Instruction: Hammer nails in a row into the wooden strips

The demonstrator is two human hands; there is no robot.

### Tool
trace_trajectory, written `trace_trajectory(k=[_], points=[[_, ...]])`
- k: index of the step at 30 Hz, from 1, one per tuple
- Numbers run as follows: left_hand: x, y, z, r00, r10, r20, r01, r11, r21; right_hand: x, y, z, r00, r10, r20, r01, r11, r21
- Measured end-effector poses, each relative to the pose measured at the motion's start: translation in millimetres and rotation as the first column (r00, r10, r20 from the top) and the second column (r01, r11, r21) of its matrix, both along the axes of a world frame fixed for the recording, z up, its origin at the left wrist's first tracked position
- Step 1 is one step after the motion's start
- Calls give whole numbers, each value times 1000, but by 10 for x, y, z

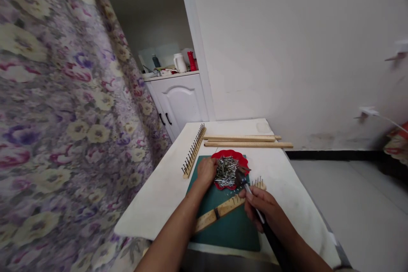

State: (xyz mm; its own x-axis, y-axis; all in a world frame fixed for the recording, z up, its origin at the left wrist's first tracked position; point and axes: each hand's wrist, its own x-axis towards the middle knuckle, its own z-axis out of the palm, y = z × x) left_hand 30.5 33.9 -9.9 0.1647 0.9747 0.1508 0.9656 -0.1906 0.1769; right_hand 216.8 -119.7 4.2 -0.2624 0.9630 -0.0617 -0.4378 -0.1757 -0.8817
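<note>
The right hand (261, 203) is gripping the hammer (260, 216) with wrapped fingers. The left hand (206, 171) is half-curling at the left of the dish (230, 153); whether it is holding a nail, I cannot tell. The dish is keeping nails (225, 173) together; under the near strip (225, 208), the mat (231, 236) is probably shielding the table (153, 208).

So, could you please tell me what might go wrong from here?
The hammer in the right hand, by the red bowl, could knock it and spill the nails. That hand might also scrape against upright nails in the wooden strip on the green mat. The nearer long stick overhangs the table, so a bump might tip it off.
</note>
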Motion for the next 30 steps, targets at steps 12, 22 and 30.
trace_trajectory(k=[12, 22, 30], points=[[12, -290, -2, 906, -181, 383, 124, 978, 170, -4, 29, -3, 1000, -3, 29, 3, 1000, 15], [305, -967, 187, -149, 175, 973, 313, 942, -121, -51, 76, -143, 946, -256, 200, 227, 961, 159], [492, -1393, 221, -372, 299, 879, 402, 905, -137, -59, 53, -168, 974, -180, 137, 159, 976, 149]])
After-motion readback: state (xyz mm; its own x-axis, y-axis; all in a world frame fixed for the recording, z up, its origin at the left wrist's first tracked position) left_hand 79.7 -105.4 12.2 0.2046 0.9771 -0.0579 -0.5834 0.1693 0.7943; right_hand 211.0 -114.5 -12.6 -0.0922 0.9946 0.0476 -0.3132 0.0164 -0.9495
